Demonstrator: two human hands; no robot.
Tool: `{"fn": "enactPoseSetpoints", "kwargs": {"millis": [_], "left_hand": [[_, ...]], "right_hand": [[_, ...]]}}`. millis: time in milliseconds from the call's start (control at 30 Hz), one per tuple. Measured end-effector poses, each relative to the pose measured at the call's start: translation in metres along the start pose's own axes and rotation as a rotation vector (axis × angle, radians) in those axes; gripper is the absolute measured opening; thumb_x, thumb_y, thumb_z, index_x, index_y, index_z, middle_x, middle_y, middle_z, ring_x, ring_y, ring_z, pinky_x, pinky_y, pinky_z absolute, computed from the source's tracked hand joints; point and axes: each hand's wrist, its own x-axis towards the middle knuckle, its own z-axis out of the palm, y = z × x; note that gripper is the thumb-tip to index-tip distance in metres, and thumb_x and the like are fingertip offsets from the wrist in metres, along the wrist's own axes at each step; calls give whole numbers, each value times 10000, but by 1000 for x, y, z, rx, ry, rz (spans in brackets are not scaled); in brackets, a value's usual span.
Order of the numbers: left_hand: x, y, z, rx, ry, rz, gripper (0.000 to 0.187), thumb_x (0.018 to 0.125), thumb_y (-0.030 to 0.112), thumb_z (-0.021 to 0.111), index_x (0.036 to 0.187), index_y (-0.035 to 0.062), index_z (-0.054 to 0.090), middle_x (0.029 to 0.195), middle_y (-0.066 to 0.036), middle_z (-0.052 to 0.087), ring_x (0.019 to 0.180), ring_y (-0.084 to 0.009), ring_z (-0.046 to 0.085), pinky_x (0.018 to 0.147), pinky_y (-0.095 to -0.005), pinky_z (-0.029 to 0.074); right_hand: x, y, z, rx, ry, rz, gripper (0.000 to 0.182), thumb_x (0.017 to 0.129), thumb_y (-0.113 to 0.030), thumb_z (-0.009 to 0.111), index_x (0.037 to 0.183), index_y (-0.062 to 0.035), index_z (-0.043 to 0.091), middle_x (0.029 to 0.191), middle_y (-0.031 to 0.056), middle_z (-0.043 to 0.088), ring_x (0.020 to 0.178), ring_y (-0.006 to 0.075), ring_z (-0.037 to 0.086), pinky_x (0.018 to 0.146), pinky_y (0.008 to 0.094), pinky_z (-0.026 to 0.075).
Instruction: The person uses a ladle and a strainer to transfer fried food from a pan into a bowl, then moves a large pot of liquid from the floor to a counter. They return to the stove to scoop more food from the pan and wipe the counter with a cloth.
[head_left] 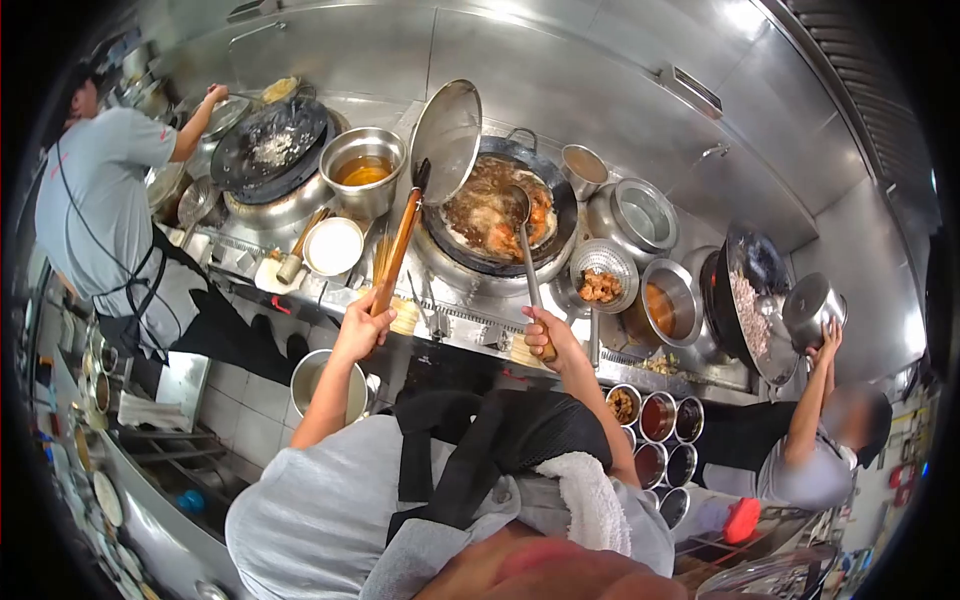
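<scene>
My left hand (364, 331) is wrapped round the long wooden handle of a big mesh skimmer (449, 140). The skimmer's round head is raised and tilted over the left rim of a black wok (563, 258). Inside that wok, reddish-brown food (500, 238) sits in foaming, bubbling liquid. My right hand (556, 340) grips the handle end of a ladle (532, 265), whose bowl lies in the wok among the food. Just right of the wok, a perforated strainer (622, 262) holds browned pieces (600, 286).
Left of the wok stand a pot of amber liquid (364, 168) and a white-filled bowl (333, 246). Metal pots (645, 215) and seasoning tins (657, 416) are at the right. One co-worker (110, 190) tends a wok at left; another (815, 430) tips a pot over a wok at right.
</scene>
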Motion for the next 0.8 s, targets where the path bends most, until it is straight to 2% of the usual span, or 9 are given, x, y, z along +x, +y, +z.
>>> {"fn": "enactPoseSetpoints", "kwargs": {"millis": [67,133,200,300,333,400,467,633,800], "left_hand": [[-3,1,1,2,-14,-29,537,877,75,689,1375,33,495,649,13,502,470,-73,432,418,-242,369],[-3,-3,1,-30,8,-10,439,880,61,676,1297,40,543,647,16,506,462,-81,444,413,-242,383],[-2,-8,0,7,-11,-3,435,884,65,673,1299,47,542,647,18,505,475,-81,446,422,-240,384],[-4,-7,2,21,21,-35,413,884,77,665,1278,13,559,593,8,499,462,-83,438,420,-246,360],[-4,-6,2,29,8,-30,413,884,77,665,1278,13,559,593,8,499,462,-83,438,420,-246,360],[-3,-4,3,31,12,-14,439,881,76,666,1300,16,549,597,6,502,463,-84,444,422,-245,357],[-4,0,2,52,2,-21,469,880,72,666,1326,18,533,607,3,506,471,-86,450,427,-244,364],[1,0,4,70,-9,-51,494,880,61,666,1344,-5,510,651,-1,523,490,-87,456,438,-245,384],[7,-1,12,22,-23,-32,450,883,68,669,1305,-10,530,705,-3,535,513,-83,465,438,-238,389]], "right_hand": [[-1,4,8,82,-35,10,210,1006,-282,498,1121,-106,501,632,-53,390,466,31,370,387,201,334],[3,2,13,407,-275,133,222,1008,-291,497,1100,-90,517,630,-55,397,468,24,375,382,186,341],[12,-2,13,486,-303,130,224,1009,-293,495,1059,-79,535,628,-56,401,464,21,375,377,179,344],[29,-8,1,31,-133,1,214,992,-270,533,1028,-59,531,629,-43,419,452,47,402,377,202,339],[25,-7,6,42,-132,-12,214,992,-270,533,1028,-59,531,629,-43,419,452,47,402,377,202,339],[17,-4,18,-675,219,-280,215,967,-253,567,1007,-49,513,634,-21,451,444,78,430,378,240,347],[20,4,3,-680,187,-381,219,959,-228,571,1010,-27,499,621,-7,461,420,92,431,364,282,339],[31,33,-25,-880,461,-676,214,946,-166,560,1070,-4,496,601,15,467,373,106,423,342,299,349],[38,48,-34,-765,522,-635,248,944,-188,565,1102,-5,507,607,19,473,378,113,432,335,302,349]]}}
